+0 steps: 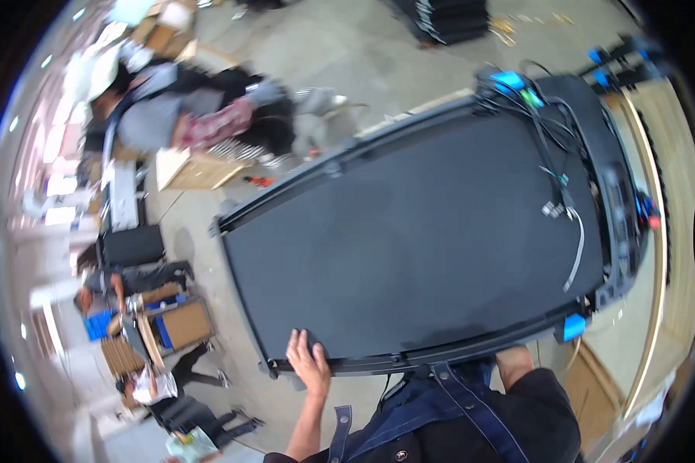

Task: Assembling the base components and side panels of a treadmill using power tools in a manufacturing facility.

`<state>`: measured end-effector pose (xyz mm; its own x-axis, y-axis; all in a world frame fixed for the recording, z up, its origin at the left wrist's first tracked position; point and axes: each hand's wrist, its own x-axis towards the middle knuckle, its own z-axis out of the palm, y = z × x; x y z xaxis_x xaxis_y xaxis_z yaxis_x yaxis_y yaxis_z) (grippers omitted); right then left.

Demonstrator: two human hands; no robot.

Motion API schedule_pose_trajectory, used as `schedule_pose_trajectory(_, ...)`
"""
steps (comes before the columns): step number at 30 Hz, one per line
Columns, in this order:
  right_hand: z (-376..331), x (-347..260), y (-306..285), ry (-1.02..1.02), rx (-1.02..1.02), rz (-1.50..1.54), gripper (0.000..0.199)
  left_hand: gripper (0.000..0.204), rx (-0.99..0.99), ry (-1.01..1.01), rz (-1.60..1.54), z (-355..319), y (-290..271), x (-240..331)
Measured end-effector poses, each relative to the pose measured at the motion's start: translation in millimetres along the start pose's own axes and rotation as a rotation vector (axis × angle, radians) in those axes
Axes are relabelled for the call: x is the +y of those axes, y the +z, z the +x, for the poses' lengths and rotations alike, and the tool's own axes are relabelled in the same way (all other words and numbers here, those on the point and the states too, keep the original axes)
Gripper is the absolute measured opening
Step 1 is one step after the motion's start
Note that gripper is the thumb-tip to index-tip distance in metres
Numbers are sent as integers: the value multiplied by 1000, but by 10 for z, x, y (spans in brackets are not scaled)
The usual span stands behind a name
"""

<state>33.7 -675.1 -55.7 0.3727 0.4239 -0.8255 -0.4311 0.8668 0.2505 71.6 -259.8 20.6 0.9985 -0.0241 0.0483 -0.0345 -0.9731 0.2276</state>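
A treadmill deck with a wide black running belt (409,239) fills the middle of the view, tilted so its far end lies to the right. Over the near rail (440,353), toward its left end, my left hand (309,363) lies with fingers stretched onto the belt's edge, holding nothing. My right forearm (513,363) reaches to the same rail farther right, but the deck hides the hand and its fingers. Loose black cables (548,131) and a white cable (578,255) lie on the belt's right end, beside the dark plastic motor-end housing (619,216).
Wooden crate boards (645,309) stand to the right. Beyond the far rail, a blurred person (185,116) bends near a wooden box (193,170). Several people work at the left around a cart with cardboard (185,324). A black stack (452,19) stands on the far floor.
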Motion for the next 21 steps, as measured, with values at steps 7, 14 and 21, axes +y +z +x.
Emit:
schedule_pose_trajectory(7,-701,120,-2013,-11,143,-608,55,37,283,-190,-84,-171,4,124)
schedule_pose_trajectory(14,-748,609,-1030,-224,374,-1020,58,36,317,-120,-139,-302,56,105)
schedule_pose_trajectory(21,-926,1158,-588,-340,635,-1293,61,28,408,-139,-169,-400,31,-20)
